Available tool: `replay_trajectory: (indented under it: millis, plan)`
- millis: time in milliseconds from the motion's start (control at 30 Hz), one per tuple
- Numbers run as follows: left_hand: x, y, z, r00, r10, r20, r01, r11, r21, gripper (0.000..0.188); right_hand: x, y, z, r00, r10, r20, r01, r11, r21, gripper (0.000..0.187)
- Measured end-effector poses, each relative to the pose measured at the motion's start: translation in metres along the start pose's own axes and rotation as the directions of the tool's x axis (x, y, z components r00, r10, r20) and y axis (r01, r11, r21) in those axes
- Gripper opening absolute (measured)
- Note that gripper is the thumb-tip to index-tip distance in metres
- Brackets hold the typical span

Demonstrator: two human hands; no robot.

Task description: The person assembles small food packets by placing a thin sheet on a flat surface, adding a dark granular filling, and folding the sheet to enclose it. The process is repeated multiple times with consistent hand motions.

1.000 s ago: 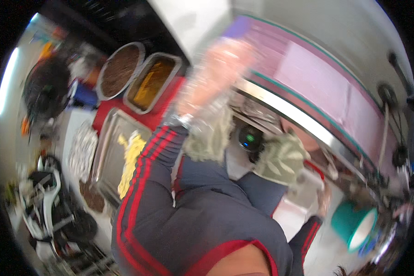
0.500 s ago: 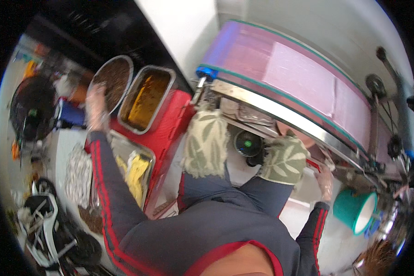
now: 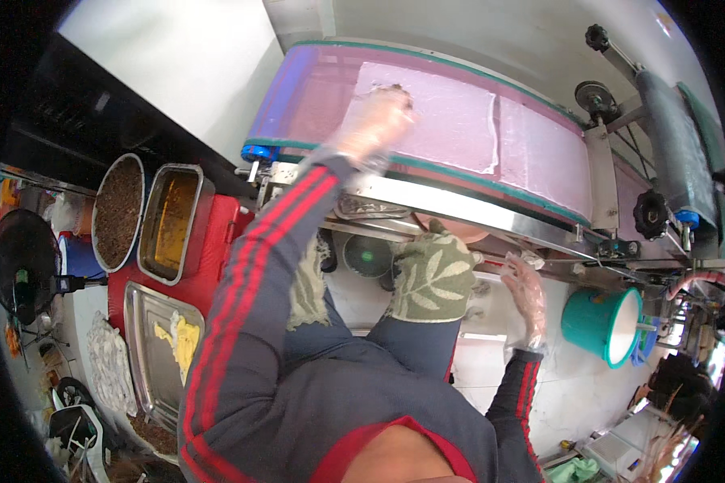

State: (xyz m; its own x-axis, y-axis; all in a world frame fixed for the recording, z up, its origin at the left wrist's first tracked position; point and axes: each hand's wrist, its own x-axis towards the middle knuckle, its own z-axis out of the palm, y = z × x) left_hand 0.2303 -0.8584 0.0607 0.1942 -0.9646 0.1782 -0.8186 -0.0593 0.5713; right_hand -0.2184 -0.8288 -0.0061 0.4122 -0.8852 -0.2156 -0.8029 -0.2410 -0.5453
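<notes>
A person in a dark jacket with red-striped sleeves stands over a food-making machine, the left hand (image 3: pixel 376 121) in a clear plastic glove stretched up to the top centre of the frame, its fingers (image 3: pixel 399 95) bunched together and pressed onto the near corner of a thin pale sheet (image 3: pixel 451 113) that lies flat on the pink conveyor belt (image 3: pixel 314 97). The right hand (image 3: pixel 526 291), also gloved in clear plastic, hangs at centre right below the steel frame (image 3: pixel 491 211) of the machine, fingers loosely apart and holding nothing. A second sheet (image 3: pixel 540 153) lies further right along the belt, just beside the first. At upper left stand a round tub of dark filling (image 3: pixel 118 211) and a rectangular tin of amber oil (image 3: pixel 169 221) on a red surface (image 3: pixel 221 241); below them a steel tray (image 3: pixel 149 354) carries yellow scraps. A teal bucket (image 3: pixel 600 322) sits at right. The step in hand appears to be dropping a pinch of filling on the sheet, or catching its corner to lift it; which, the view does not settle. The next move likely calls for a light, even touch, since so thin a sheet would tear or fold if pulled unevenly.
</notes>
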Motion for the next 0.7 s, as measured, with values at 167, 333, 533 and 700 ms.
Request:
replay_trajectory:
  millis: [167,333,533,700]
  plan:
    - [0.042,0.043,0.092,0.911,0.410,0.037,-0.412,0.906,0.097,0.028,0.017,-0.095,-0.025,0.996,-0.089,0.031,0.079,0.969,0.235,0.037]
    - [0.055,-0.024,0.036,0.961,0.067,-0.268,-0.119,0.976,-0.183,0.036,0.125,-0.163,-0.023,0.881,-0.384,-0.277,0.448,0.865,0.227,0.034]
    - [0.073,-0.151,-0.047,0.880,-0.046,-0.472,0.265,0.874,0.409,0.030,0.310,-0.191,-0.003,0.838,-0.418,-0.351,0.244,0.861,-0.446,0.023]
    - [0.095,-0.149,-0.015,0.948,0.293,-0.126,-0.260,0.938,0.228,0.026,0.321,-0.235,0.019,0.877,-0.442,-0.188,0.432,0.897,-0.093,0.025]
